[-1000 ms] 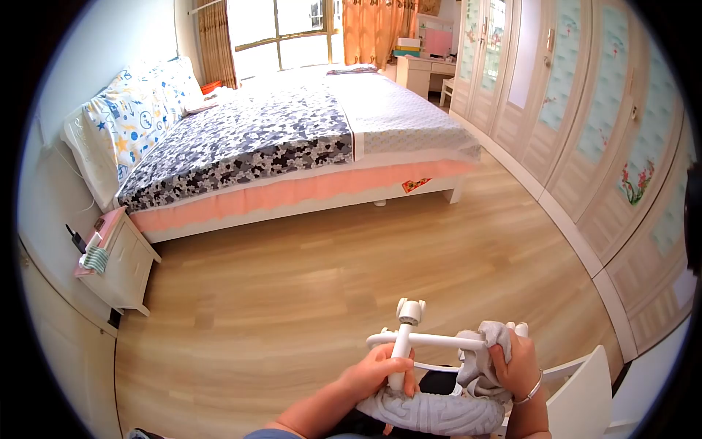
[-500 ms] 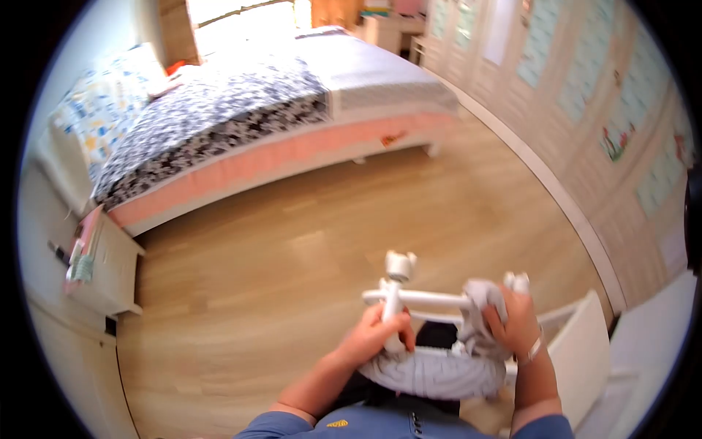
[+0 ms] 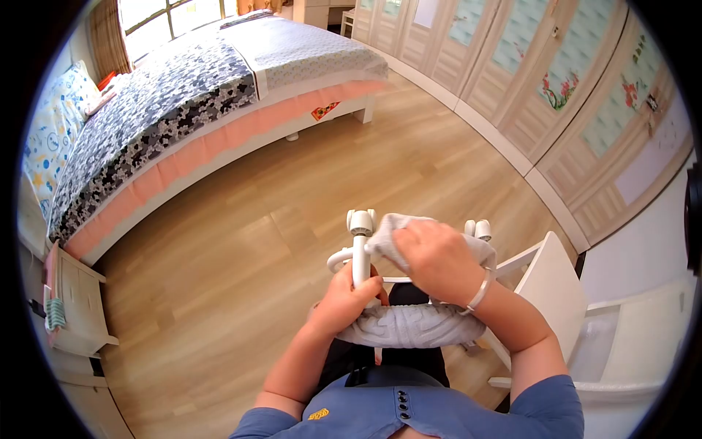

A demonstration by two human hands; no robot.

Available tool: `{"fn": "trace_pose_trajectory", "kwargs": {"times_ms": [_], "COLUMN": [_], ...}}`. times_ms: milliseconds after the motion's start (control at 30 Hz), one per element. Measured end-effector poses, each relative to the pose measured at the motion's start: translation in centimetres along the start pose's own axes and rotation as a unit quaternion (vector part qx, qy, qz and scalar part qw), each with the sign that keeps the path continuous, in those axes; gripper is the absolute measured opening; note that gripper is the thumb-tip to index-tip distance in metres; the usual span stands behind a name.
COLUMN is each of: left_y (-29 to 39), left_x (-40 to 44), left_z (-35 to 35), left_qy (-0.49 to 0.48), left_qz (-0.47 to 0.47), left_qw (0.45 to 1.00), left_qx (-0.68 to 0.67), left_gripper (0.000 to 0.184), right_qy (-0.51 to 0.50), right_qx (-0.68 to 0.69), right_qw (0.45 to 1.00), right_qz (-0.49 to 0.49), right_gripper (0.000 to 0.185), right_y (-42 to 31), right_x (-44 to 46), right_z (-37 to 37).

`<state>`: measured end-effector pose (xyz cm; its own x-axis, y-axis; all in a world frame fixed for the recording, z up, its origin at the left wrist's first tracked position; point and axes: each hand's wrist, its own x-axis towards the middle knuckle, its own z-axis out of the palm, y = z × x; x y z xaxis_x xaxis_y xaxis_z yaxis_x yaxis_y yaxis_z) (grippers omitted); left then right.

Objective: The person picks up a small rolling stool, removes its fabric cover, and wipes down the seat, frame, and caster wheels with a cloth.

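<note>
In front of my body is a white frame with caster wheels [image 3: 360,219] at its far end and a grey padded, ribbed part [image 3: 413,326] at the near end. My left hand [image 3: 344,298] is closed around the white leg [image 3: 360,257] below the left caster. My right hand [image 3: 439,257] is closed on a grey cloth [image 3: 393,238], bunched over the bar beside that leg. The cloth covers much of this bar, and its far side trails towards the right caster [image 3: 477,230]. My right fingertips are partly hidden in the fabric.
A bed [image 3: 227,143] with a peach skirt stands at the back left. Wardrobe doors [image 3: 504,66] run along the right. A white chair [image 3: 545,300] is close to my right elbow. A white nightstand [image 3: 79,300] stands at the left, on the wood floor [image 3: 241,249].
My right hand has moved left along the frame with the grey cloth, close to the left leg. My left hand stays on the leg. The camera view has shifted right.
</note>
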<state>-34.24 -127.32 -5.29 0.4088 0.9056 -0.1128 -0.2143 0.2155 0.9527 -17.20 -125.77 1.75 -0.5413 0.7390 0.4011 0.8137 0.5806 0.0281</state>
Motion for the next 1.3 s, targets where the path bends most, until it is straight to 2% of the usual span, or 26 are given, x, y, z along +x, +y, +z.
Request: {"fn": "trace_pose_trajectory", "kwargs": {"times_ms": [67, 200, 300, 367, 433, 500, 533, 567, 633, 667, 733, 767, 833, 900, 967, 1033, 1100, 1133, 1167, 1233, 1300], "left_y": [0.3, -0.7, -0.8, -0.9, -0.8, -1.0, -0.8, -0.8, -0.8, -0.8, -1.0, -0.8, -1.2, -1.1, -1.0, -0.9, -1.0, -1.1, -1.2, -2.0, -2.3], "left_x": [0.0, -0.1, -0.3, -0.5, -0.5, -0.7, -0.7, -0.6, -0.6, -0.6, -0.9, -1.1, -1.1, -1.2, -1.3, -1.4, -1.2, -1.1, -1.1, -0.9, -0.8], "left_z": [0.0, -1.0, -1.0, -2.3, -1.9, -1.7, -1.5, -1.4, -1.3, -1.4, -1.7, -1.6, -2.1, -2.2, -2.1, -1.8, -1.8, -2.0, -2.2, -2.7, -3.1], "left_qy": [0.010, 0.017, 0.019, 0.034, 0.045, 0.014, 0.008, 0.007, 0.030, 0.029, 0.025, 0.035, 0.056, 0.072, 0.065, 0.068, 0.070, 0.074, 0.079, 0.079, 0.075], "left_qz": [0.006, -0.004, 0.009, 0.005, 0.009, 0.009, 0.012, 0.011, 0.006, 0.007, 0.001, 0.007, 0.018, 0.022, 0.022, 0.026, 0.029, 0.029, 0.030, 0.035, 0.037], "left_qw": [1.000, 1.000, 0.999, 0.999, 0.998, 1.000, 1.000, 1.000, 0.999, 0.999, 1.000, 0.999, 0.998, 0.997, 0.998, 0.997, 0.997, 0.997, 0.996, 0.996, 0.996], "left_qx": [-0.018, -0.019, -0.042, -0.034, -0.043, 0.022, 0.013, 0.015, -0.015, -0.014, -0.007, -0.010, -0.006, -0.008, -0.009, -0.005, -0.004, -0.007, -0.011, -0.005, -0.006], "left_gripper": [0.012, 0.012, 0.013, 0.013, 0.012, 0.012, 0.012, 0.012, 0.012, 0.012, 0.011, 0.010, 0.012, 0.013, 0.013, 0.014, 0.015, 0.016, 0.016, 0.019, 0.021], "right_qy": [0.012, -0.043, -0.015, 0.014, -0.005, -0.047, -0.029, -0.027, 0.011, 0.013, 0.180, 0.188, 0.346, 0.465, 0.519, 0.529, 0.580, 0.529, 0.534, 0.413, 0.221], "right_qx": [0.027, 0.030, 0.051, 0.065, 0.094, 0.176, 0.203, 0.204, 0.303, 0.303, 0.385, 0.374, 0.489, 0.466, 0.516, 0.491, 0.384, 0.356, 0.302, 0.426, 0.441], "right_qw": [0.997, 0.997, 0.996, 0.998, 0.996, 0.979, 0.972, 0.971, 0.933, 0.932, 0.876, 0.877, 0.711, 0.664, 0.604, 0.618, 0.636, 0.681, 0.713, 0.708, 0.814], "right_qz": [-0.067, -0.059, -0.066, -0.008, 0.013, 0.091, 0.117, 0.119, 0.196, 0.196, 0.228, 0.234, 0.369, 0.355, 0.316, 0.314, 0.333, 0.361, 0.340, 0.383, 0.306], "right_gripper": [0.009, 0.012, 0.017, 0.025, 0.025, 0.019, 0.015, 0.015, 0.018, 0.018, 0.023, 0.023, 0.031, 0.037, 0.045, 0.050, 0.053, 0.053, 0.054, 0.039, 0.039], "right_y": [-0.4, -0.6, 1.0, 2.8, 3.8, 3.6, 3.5, 3.5, 3.5, 3.8, 4.6, 5.0, 6.2, 7.7, 7.4, 7.5, 6.9, 6.6, 6.6, 7.4, 5.0], "right_x": [1.6, 2.1, 0.3, -1.9, -3.8, -5.0, -5.3, -5.4, -5.4, -5.5, -6.4, -6.8, -7.9, -8.7, -9.3, -10.6, -11.4, -12.4, -12.4, -15.5, -13.2], "right_z": [1.0, 0.7, -0.4, -1.0, -1.7, -2.2, -2.0, -1.8, -1.4, -1.0, -0.6, -1.2, -2.6, -4.8, -7.1, -7.6, -7.4, -7.0, -6.2, -2.2, -2.2]}}
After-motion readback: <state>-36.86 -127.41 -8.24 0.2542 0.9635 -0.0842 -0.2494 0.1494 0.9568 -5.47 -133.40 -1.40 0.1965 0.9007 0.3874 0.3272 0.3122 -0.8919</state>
